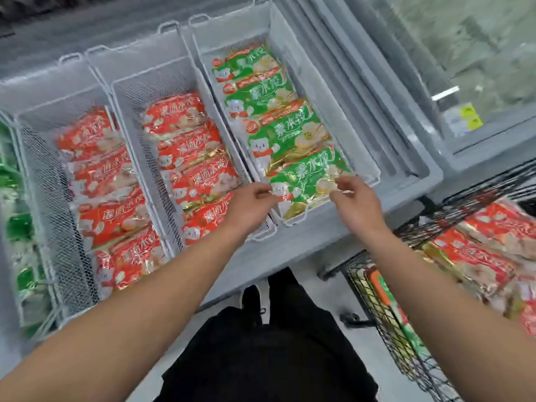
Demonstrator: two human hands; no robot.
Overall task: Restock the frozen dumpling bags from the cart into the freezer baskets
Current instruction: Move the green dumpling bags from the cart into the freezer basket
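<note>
Head view: we pinched green dumpling bag with left hand and right hand, seating it at near end of rightmost basket. Baskets left of it looked stocked; red bags remained in cart.

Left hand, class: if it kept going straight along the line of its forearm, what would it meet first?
The left hand already pinches the nearest green dumpling bag in the right-hand basket. Going on, it would probably press further over that same bag; depth is unclear.

Both arms outstretched; left hand and right hand pinching, fingers curled.
</note>
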